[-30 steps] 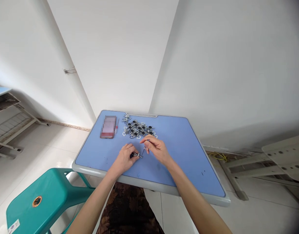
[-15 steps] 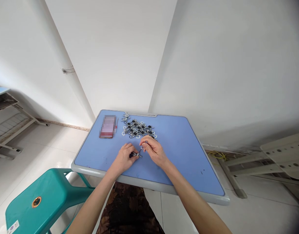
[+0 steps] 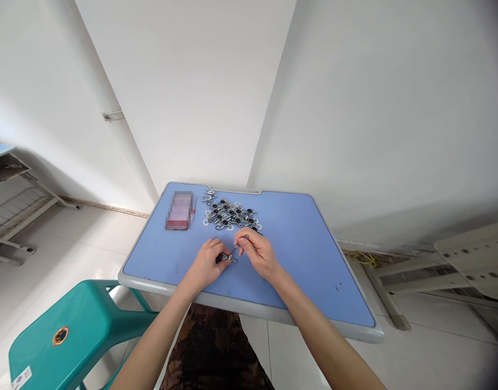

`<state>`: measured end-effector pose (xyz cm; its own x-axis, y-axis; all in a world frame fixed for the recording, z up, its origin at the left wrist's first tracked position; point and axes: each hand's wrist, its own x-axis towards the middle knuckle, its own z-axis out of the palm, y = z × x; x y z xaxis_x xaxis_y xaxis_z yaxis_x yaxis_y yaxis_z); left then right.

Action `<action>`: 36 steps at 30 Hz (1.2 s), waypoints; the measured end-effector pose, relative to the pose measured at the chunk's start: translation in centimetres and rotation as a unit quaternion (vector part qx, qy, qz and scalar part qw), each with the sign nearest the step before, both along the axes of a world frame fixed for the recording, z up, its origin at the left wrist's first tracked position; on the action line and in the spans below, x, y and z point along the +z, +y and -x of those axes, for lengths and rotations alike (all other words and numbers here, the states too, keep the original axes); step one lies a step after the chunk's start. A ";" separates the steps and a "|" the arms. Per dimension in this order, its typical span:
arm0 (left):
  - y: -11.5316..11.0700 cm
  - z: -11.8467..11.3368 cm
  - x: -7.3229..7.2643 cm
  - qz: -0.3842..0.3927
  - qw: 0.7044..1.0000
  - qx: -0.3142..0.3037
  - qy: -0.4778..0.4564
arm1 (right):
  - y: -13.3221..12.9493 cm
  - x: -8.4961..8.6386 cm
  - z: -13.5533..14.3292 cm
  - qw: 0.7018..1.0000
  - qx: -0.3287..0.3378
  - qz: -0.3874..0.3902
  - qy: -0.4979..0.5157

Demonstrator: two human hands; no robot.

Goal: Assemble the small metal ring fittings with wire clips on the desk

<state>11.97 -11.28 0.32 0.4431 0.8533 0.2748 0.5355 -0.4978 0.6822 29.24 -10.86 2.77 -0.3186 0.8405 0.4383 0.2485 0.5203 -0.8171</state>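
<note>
My left hand (image 3: 209, 262) rests near the front of the blue table (image 3: 301, 254), its fingers closed on a small black and silver metal part (image 3: 231, 258). Just right of it, my right hand (image 3: 256, 251) pinches a thin tool (image 3: 234, 249) whose tip meets that part; the tool's other end is hidden in the fingers. Beyond both hands lies a pile of similar metal parts (image 3: 231, 213) with round black pieces, and several flat silver plates lie among them.
A phone (image 3: 179, 211) with a pixelated screen lies at the table's left, beside a thin red-handled screwdriver (image 3: 193, 210). A green stool (image 3: 74, 325) stands at the lower left. White walls rise behind the table.
My right hand has shifted very slightly to the right with the thin tool. My left hand and the metal part look the same.
</note>
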 end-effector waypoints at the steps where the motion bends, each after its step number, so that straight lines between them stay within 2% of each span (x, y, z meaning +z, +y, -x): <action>1: 0.0 0.0 0.0 0.000 1.000 -0.001 0.001 | 0.0 0.0 0.0 1.000 -0.001 -0.003 0.000; 16: -0.1 0.1 0.0 -0.005 1.000 0.000 0.002 | 0.2 0.2 0.4 0.997 -0.020 -0.025 -0.077; 21: 0.0 0.1 -0.3 -0.005 1.000 -0.008 -0.004 | 0.6 0.1 0.6 0.994 -0.029 -0.061 -0.086; 24: 0.0 0.1 -0.4 -0.005 1.000 -0.006 -0.006 | 0.5 0.5 0.5 0.992 -0.011 -0.068 -0.110; 30: -0.1 0.1 -0.1 -0.001 1.000 0.000 -0.001 | 0.2 2.3 -0.1 0.985 0.018 -0.012 -0.170; 33: -0.1 0.1 -0.2 -0.004 1.000 -0.001 -0.006 | 0.3 2.5 -0.1 0.984 0.016 -0.029 -0.175; 36: -0.1 0.1 -0.4 -0.002 1.000 0.000 -0.010 | 0.3 2.3 0.3 0.980 -0.014 -0.067 -0.186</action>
<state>11.88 -11.36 -0.10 0.4380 0.8516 0.2879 0.5213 -0.5015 0.6904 28.96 -10.57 5.08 -0.4550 0.7935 0.4041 0.5313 0.6061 -0.5919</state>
